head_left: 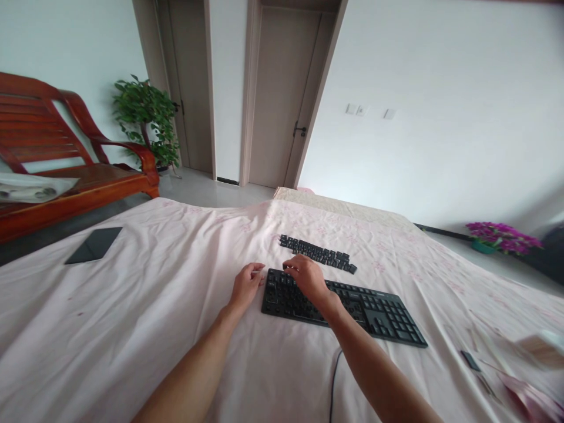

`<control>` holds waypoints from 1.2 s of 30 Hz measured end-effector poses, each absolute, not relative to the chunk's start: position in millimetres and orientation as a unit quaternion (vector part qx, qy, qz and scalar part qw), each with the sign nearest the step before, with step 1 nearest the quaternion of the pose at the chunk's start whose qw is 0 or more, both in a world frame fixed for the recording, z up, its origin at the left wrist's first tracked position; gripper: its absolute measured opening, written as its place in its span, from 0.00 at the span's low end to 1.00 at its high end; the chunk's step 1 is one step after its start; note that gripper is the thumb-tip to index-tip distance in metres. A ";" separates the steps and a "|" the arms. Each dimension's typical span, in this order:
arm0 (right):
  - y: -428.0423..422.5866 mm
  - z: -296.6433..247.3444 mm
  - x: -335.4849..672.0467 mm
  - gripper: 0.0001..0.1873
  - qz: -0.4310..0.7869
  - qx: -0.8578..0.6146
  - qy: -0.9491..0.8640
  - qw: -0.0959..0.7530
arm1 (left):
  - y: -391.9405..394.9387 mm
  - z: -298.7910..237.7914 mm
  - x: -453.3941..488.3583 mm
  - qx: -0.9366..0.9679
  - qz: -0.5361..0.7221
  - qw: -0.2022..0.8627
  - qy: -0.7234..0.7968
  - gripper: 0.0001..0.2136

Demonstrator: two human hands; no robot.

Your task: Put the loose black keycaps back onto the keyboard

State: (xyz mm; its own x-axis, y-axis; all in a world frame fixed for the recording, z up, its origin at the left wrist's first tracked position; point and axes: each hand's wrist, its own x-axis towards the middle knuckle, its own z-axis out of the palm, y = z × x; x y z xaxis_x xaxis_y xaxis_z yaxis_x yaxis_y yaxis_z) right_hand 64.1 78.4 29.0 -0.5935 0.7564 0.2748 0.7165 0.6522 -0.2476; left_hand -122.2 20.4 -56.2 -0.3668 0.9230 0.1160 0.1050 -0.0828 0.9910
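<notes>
A black keyboard lies on a pale pink sheet spread over the table. My right hand rests on the keyboard's upper left keys with fingers curled down, pinching at a key I cannot make out. My left hand sits just off the keyboard's left end, fingers curled against the edge. Behind the keyboard lies a row of loose black keycaps. The keyboard's cable runs toward me between my forearms.
A dark flat pad lies at the sheet's far left. Small items and a pink object sit at the right edge. A red wooden bench, a potted plant and purple flowers stand beyond.
</notes>
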 end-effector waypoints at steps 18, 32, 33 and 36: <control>36.4 9.0 57.1 0.05 -0.066 -0.376 -0.916 0.122 | 16.8 -51.6 -122.3 0.446 0.583 0.341 0.587 0.11; 33.4 7.7 50.8 0.10 -0.099 -0.371 -0.920 0.076 | 16.4 -51.5 -121.9 0.449 0.577 0.339 0.592 0.11; 32.6 7.1 50.8 0.10 -0.099 -0.374 -0.919 0.080 | 16.4 -51.2 -121.8 0.450 0.575 0.338 0.593 0.11; 31.0 4.6 51.0 0.09 -0.099 -0.384 -0.914 0.091 | 16.6 -50.4 -121.5 0.453 0.571 0.336 0.597 0.11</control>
